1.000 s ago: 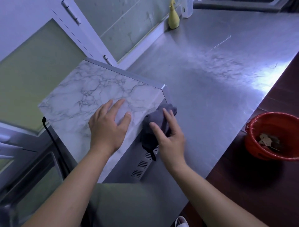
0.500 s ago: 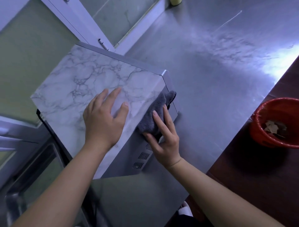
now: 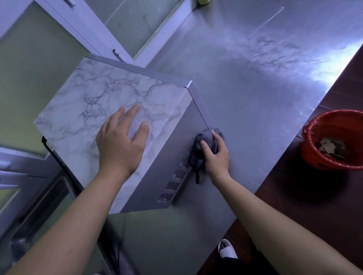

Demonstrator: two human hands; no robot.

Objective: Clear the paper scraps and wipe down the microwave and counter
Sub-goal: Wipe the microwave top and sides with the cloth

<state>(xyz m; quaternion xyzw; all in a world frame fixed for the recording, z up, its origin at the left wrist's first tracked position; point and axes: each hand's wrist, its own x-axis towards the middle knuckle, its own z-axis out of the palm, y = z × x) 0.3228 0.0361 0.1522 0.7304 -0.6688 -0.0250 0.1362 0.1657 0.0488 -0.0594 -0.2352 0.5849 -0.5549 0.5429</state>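
The microwave [image 3: 110, 98] has a marble-patterned top and a silver side with vent slots; it stands on the steel counter [image 3: 255, 88]. My left hand [image 3: 121, 143] rests flat on the top near its front edge, fingers spread. My right hand [image 3: 215, 152] grips a bunched grey cloth [image 3: 200, 151] and presses it against the lower part of the silver side, close to the counter. A dark loop of the cloth hangs below the hand. Paper scraps [image 3: 330, 147] lie inside the red bucket [image 3: 314, 157].
The red bucket stands on the dark floor to the right of the counter's edge. A black power cord [image 3: 47, 145] runs off the microwave's left corner. White-framed windows line the wall behind. A yellow bottle [image 3: 204, 2] is at the top edge. A white slipper [image 3: 226, 252] shows below.
My right hand has slid the cloth down the microwave's silver side, from the top edge to near the counter. My left hand stays on the top. The camera has tilted further down.
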